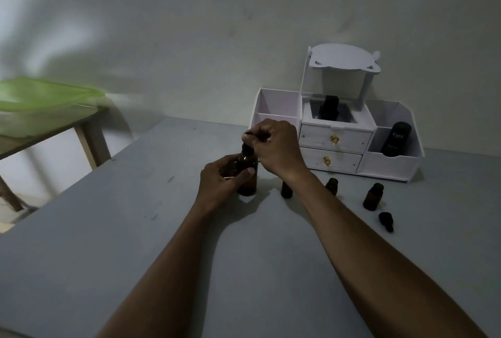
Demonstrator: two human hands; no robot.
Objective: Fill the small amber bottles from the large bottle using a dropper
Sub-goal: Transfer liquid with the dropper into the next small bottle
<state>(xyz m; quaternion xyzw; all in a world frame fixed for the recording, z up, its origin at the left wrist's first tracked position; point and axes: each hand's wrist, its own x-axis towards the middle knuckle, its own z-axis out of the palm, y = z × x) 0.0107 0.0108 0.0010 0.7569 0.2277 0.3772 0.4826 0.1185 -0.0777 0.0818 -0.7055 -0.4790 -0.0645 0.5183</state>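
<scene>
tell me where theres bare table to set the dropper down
The grey table is bare across its whole left side, left of the left hand holding the large amber bottle. The near strip between the forearms is also free. It is crowded right of the right hand: three small amber bottles, a loose dropper cap and the white organizer.

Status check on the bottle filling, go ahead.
Left hand steadies large bottle. Right hand pinches dropper at its neck. Three small bottles wait uncapped; loose cap beside them. Nothing in the way.
</scene>
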